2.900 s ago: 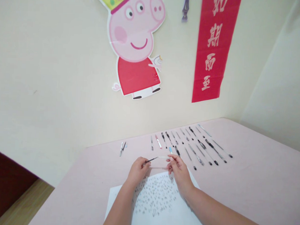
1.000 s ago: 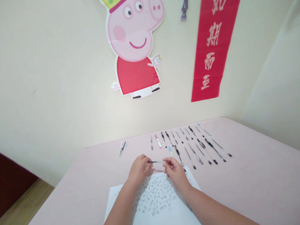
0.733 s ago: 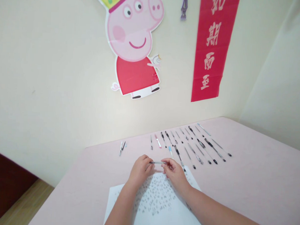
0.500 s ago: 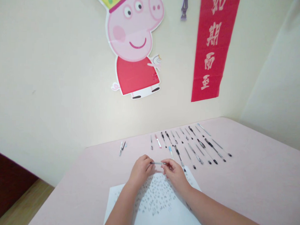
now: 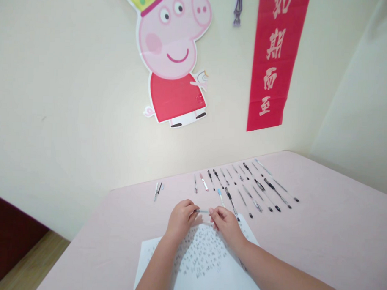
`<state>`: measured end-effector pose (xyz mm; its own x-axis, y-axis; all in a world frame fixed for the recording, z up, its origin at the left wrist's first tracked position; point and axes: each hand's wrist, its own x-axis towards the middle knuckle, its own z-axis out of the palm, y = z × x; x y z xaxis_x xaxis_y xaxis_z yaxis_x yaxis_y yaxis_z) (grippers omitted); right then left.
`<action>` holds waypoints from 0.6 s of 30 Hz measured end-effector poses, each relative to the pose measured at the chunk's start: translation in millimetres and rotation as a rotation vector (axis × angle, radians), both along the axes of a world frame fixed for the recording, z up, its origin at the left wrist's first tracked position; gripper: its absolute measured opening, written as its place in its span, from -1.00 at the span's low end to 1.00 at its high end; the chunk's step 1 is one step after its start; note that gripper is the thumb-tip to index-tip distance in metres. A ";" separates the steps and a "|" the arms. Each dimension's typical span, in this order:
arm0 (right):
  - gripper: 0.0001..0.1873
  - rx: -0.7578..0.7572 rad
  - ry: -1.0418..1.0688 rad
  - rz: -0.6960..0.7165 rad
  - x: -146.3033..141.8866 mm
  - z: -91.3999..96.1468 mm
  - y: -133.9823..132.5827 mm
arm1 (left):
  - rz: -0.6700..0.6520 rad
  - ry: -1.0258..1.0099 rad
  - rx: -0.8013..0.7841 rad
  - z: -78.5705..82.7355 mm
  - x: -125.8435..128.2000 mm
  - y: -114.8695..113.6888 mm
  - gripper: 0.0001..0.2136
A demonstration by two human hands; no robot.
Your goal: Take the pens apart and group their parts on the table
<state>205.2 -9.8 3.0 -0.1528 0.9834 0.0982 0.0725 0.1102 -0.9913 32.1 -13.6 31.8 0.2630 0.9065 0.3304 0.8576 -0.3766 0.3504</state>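
Left hand: the left hand [image 5: 181, 216] is seen low in the middle of the frame, its fingers pinched around the left end of a pen [image 5: 203, 211].
Right hand: the right hand [image 5: 224, 222] is placed just right of the left one, its fingertips closed on the right end of the same pen.
Pen: it is held level between the 2 hands, just above the far edge of the sheet; only a short, thin stretch of it is seen between the fingers, and whether it touches the sheet cannot be told.
Sheet: a white sheet of paper [image 5: 204, 270], covered with small dark scribbles, is laid on the worktop under both forearms, at the bottom middle of the frame.
Worktop: a pale pink worktop [image 5: 320, 234] fills the lower right of the frame.
Row of pens: many pens and thin refills [image 5: 252, 185] are laid side by side beyond the right hand, right of centre.
Loose pair: 2 more pens [image 5: 158, 190] are laid together left of the row, well apart from it.
Wall: a cartoon pig cut-out [image 5: 174, 59] and a red banner [image 5: 274, 59] are fixed at the top of the frame.
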 end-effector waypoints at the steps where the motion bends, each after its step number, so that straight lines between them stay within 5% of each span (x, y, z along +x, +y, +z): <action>1: -0.51 -0.010 0.000 0.001 -0.2 -0.7 0.0 | -0.003 -0.002 0.001 0.0 -0.1 0.1 -0.81; 11: -0.61 -0.022 0.155 0.034 -1.9 0.8 -2.4 | 0.021 -0.030 0.000 -3.5 -5.1 1.5 -0.81; 18: -0.68 0.051 0.042 0.011 -0.5 -0.2 -0.6 | 0.020 0.000 0.007 -3.3 -3.1 1.3 -0.83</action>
<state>204.7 -10.4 2.8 -0.1578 0.9753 0.1544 0.0293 0.1609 -0.9865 29.0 -12.2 28.6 0.2450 0.9091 0.3368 0.8650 -0.3619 0.3476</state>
